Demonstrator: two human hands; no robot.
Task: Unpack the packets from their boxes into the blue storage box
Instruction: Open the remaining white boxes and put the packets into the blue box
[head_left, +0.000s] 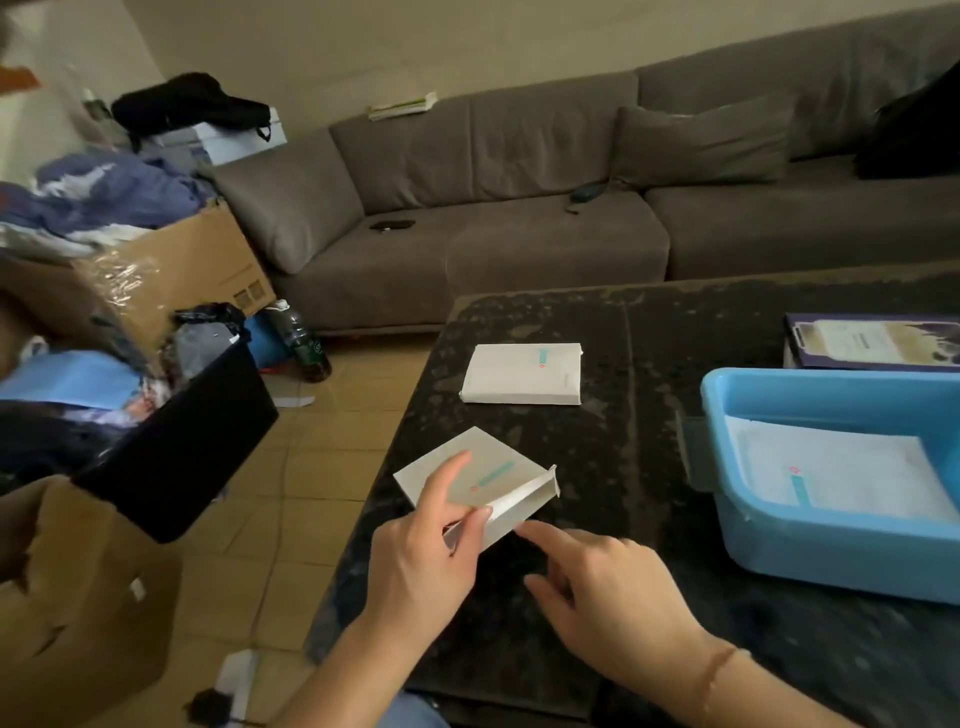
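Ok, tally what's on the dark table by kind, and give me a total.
White packet boxes: 2, one held by the left hand, one farther back
Blue storage box: 1
White packets inside it: at least 1
Purple-edged box: 1
Total: 5

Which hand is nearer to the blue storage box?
Right. The right hand lies between the opened white box and the blue storage box; the left hand holds that white box, farther away.
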